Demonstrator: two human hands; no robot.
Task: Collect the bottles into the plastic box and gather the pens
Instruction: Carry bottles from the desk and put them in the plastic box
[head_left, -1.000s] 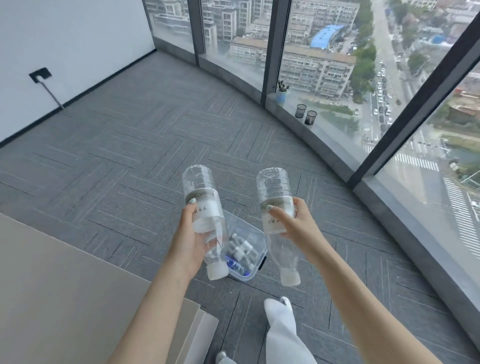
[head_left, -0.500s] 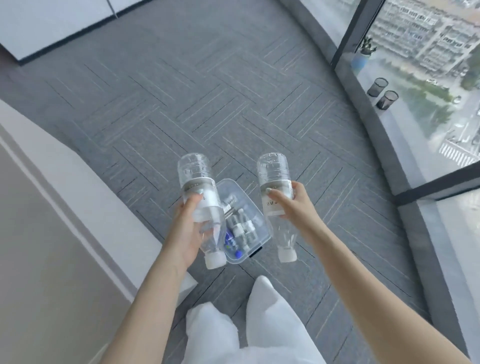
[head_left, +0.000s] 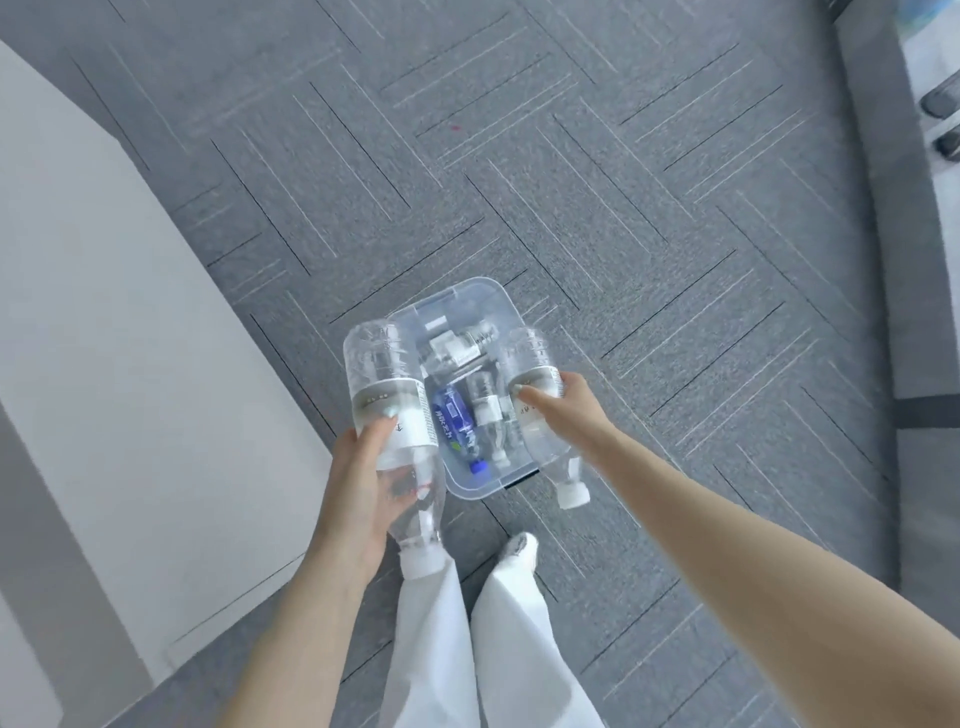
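Bottles already lie in the clear plastic box, which sits on the grey carpet floor just ahead of the person's feet; among them a blue-labelled bottle with a blue cap shows plainly, and several clear ones with white caps lie beside it. The box's far rim is open to bare carpet on the far side and to the right. To the left, a pale worktop runs diagonally, its edge near the box's left side. Far right, a dark sill borders the carpet, well apart from the box.

Both forearms reach forward and down from the bottom of the view, converging on the box. The left hand has its fingers and thumb curled round a clear bottle with a white label, held base away from the person and white cap pointing back toward the white trousers; this bottle overlaps the box's left edge in the view. The right hand grips a second clear bottle around its middle, also base forward and cap toward the person, over the box's right edge. Whether either bottle touches the box cannot be told. One shoe tip shows just short of the box's near corner.
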